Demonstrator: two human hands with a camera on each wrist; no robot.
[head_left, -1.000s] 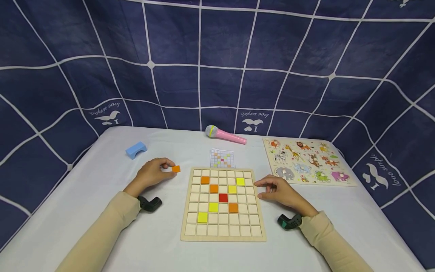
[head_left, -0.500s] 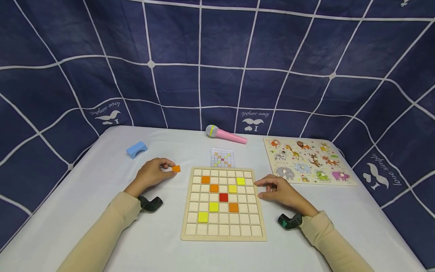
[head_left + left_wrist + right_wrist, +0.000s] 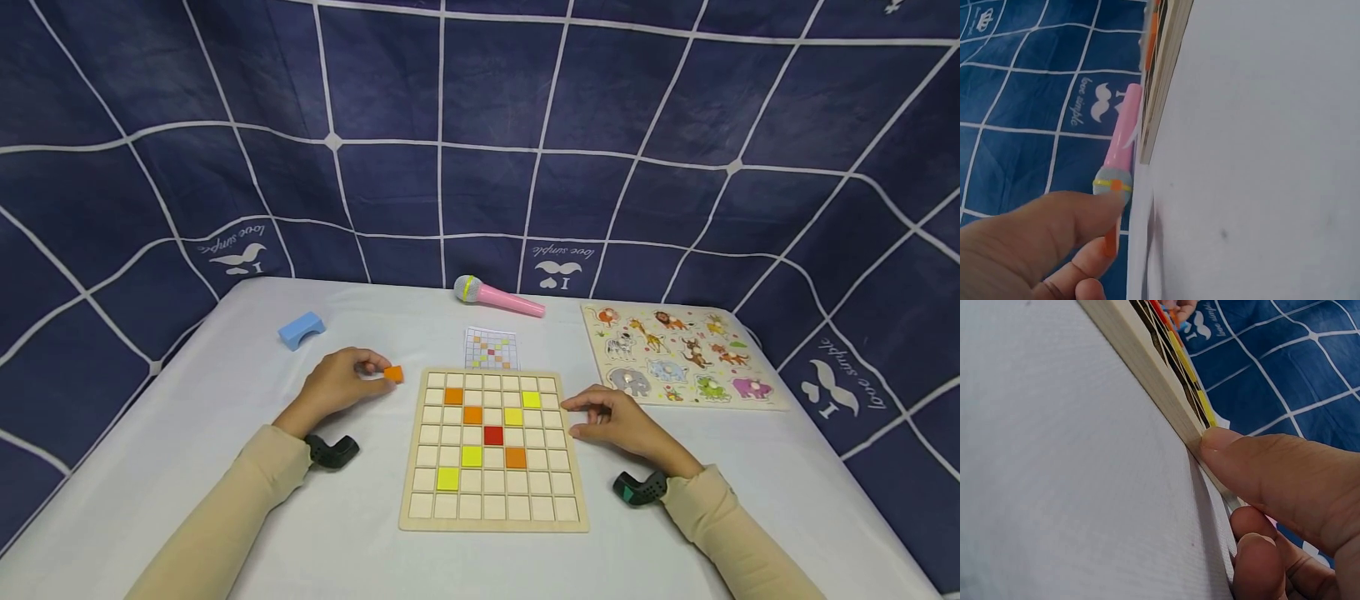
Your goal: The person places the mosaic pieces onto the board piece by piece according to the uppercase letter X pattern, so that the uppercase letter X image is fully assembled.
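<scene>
My left hand (image 3: pixel 337 382) pinches a small square orange tile (image 3: pixel 393 374) between thumb and fingers, just left of a wooden grid board (image 3: pixel 493 526). In the left wrist view the tile (image 3: pixel 1110 240) stands on edge, partly covered by the thumb. The board carries a red tile (image 3: pixel 492 436) near its centre, with several orange and yellow tiles set diagonally around it. Against the board's right edge rest the thumb and fingertips of my right hand (image 3: pixel 618 421), loosely bent. The right wrist view shows that thumb (image 3: pixel 1229 447) at the wooden side of the board.
Behind the board lies a printed pattern card (image 3: pixel 491 346), its near edge at the board. A pink toy microphone (image 3: pixel 506 300) is farther back. A blue arch block (image 3: pixel 302 330) lies at the back left, an animal puzzle board (image 3: pixel 675 354) at the back right.
The orange tile in my left fingers has shifted slightly to the right and turned a little. My right hand and the board have stayed in place.
</scene>
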